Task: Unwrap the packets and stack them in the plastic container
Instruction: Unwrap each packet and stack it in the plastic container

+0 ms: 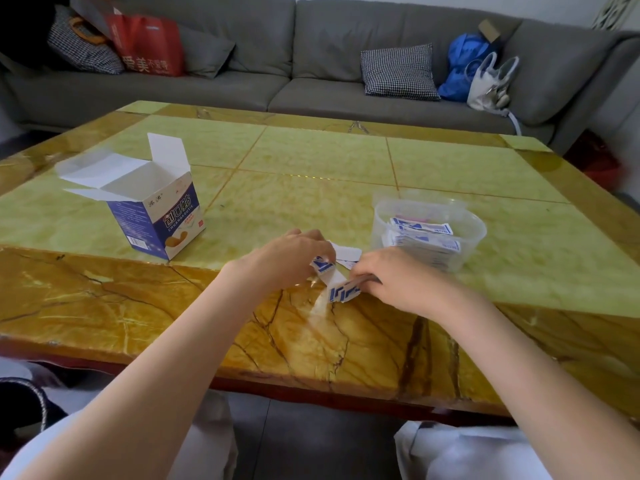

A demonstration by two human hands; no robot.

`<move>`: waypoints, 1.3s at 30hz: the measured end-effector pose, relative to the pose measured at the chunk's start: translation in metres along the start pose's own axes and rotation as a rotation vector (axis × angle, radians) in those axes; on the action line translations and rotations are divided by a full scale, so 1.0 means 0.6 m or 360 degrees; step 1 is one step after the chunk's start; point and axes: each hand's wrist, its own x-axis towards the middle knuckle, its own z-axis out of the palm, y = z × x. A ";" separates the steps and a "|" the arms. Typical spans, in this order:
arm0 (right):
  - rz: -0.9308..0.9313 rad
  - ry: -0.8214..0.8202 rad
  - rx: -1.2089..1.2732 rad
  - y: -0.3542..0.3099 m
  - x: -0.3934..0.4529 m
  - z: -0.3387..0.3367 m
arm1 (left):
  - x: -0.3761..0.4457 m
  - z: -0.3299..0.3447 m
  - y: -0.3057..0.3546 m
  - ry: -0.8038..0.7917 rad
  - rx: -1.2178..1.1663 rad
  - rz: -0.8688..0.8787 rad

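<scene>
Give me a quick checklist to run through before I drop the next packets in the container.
1. Both hands on the packets: ok. The left hand pinches one end of the strip of packets, and the right hand grips the other.
2. Strip pulled apart: cannot tell, the fingers hide the join.
3. Container near: ok, just beyond the right hand.
4. Room in the container: ok, the stack inside sits below the rim.
5. Stack tidy: ok, the packets lie flat, roughly aligned.
6. More packets in the box: cannot tell, its open top shows no contents from this angle.
</scene>
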 end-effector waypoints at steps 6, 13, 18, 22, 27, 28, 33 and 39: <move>-0.0088 0.0038 0.0065 -0.009 0.004 0.008 | 0.010 -0.015 0.007 -0.0028 -0.0163 -0.0041; -0.0055 0.0146 0.0153 -0.013 0.013 0.020 | 0.004 -0.033 0.001 0.0565 -0.0433 -0.0067; 0.0112 0.0452 0.0668 -0.012 0.023 -0.005 | -0.008 -0.063 -0.005 0.0843 -0.1159 -0.0385; 0.0297 0.0670 0.1358 -0.023 0.025 -0.013 | -0.022 -0.069 -0.013 0.0695 -0.1666 -0.0567; 0.0366 0.0570 0.1890 -0.030 0.033 -0.012 | -0.033 -0.059 -0.007 0.0554 -0.1818 -0.0698; 0.0363 0.0494 0.1931 -0.033 0.035 -0.010 | -0.034 -0.056 -0.004 0.0551 -0.1826 -0.0718; 0.0365 0.0354 0.1818 -0.060 0.047 0.009 | -0.035 -0.048 0.008 0.0564 -0.1897 -0.0743; 0.0403 0.0715 0.1856 -0.067 0.056 0.007 | -0.050 -0.055 0.004 0.0278 -0.2173 -0.0664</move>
